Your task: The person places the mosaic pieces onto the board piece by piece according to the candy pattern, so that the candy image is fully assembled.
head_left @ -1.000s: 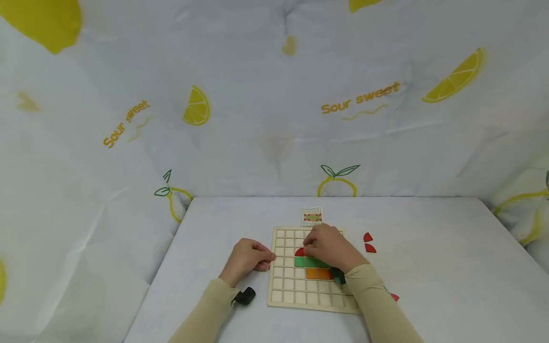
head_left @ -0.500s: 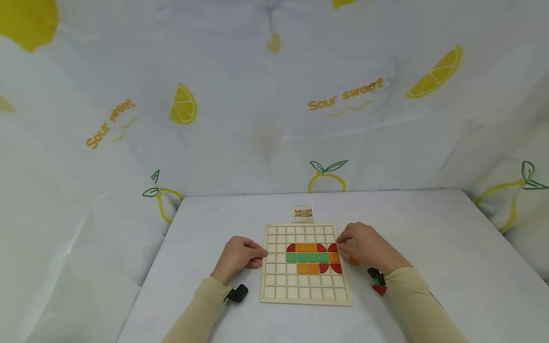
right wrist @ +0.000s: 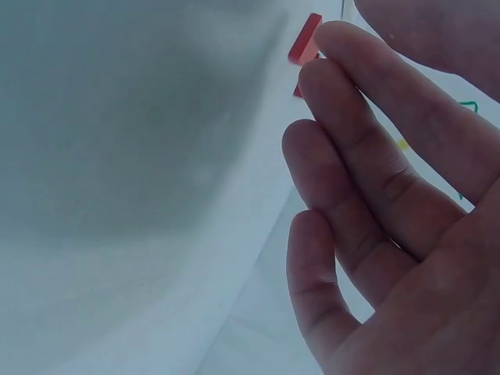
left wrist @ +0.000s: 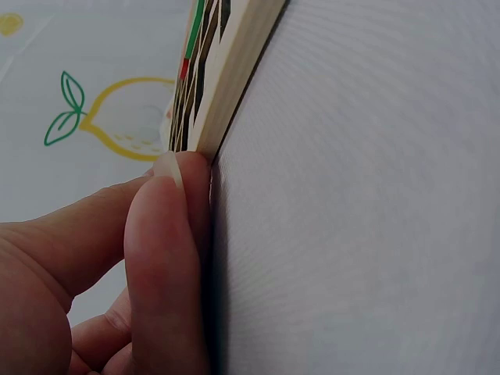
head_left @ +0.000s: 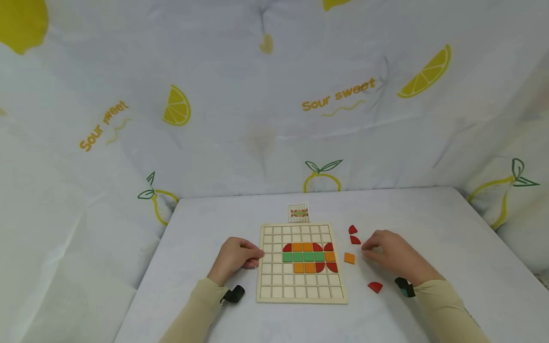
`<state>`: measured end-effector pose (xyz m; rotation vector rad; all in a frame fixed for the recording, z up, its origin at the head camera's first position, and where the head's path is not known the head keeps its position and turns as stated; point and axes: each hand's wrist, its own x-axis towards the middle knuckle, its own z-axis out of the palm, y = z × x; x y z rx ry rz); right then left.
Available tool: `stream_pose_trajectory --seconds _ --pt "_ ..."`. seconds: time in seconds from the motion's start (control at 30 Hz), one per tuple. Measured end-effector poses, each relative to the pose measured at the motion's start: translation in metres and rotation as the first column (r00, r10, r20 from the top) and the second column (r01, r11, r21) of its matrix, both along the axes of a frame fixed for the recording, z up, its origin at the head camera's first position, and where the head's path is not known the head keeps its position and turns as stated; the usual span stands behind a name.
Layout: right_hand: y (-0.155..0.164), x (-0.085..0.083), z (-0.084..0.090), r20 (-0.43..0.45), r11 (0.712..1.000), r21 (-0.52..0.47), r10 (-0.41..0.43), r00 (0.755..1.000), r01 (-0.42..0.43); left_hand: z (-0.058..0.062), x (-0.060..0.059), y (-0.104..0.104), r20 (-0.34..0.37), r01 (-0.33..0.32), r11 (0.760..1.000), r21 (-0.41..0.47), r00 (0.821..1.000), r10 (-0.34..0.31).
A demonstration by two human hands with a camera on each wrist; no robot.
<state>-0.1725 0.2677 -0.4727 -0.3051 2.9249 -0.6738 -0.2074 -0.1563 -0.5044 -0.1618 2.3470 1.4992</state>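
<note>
A pale wooden grid board (head_left: 300,291) lies on the table, with green squares (head_left: 303,257), orange squares (head_left: 302,247) and red quarter-round pieces (head_left: 331,267) set in its cells. My left hand (head_left: 236,256) pinches the board's left edge between thumb and forefinger, also close up in the left wrist view. Off the board's right side, my right hand (head_left: 392,255) hovers low over the table, its fingers (right wrist: 367,141) loosely bent around nothing. Near its fingertips lie a loose orange square (head_left: 349,258) and a red quarter-round piece (head_left: 355,240).
Behind the board stands a small pattern card (head_left: 298,212). Two more red quarter-rounds, an upper piece (head_left: 353,229) and a nearer piece (head_left: 375,287), lie right of the board. A lemon-print cloth (head_left: 240,157) hangs behind the white table (head_left: 197,214).
My right hand has moved from above the board to its right, uncovering the coloured pieces and the loose ones. My left hand stays at the left edge; the head view has shifted slightly.
</note>
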Motion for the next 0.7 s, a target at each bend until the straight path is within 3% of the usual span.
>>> stream_pose_trajectory --seconds 0.7 --pt "0.012 -0.028 -0.012 0.036 0.999 -0.009 -0.037 0.999 0.037 -0.003 0.000 0.000 -0.012 0.006 1.000 0.006 1.000 -0.006"
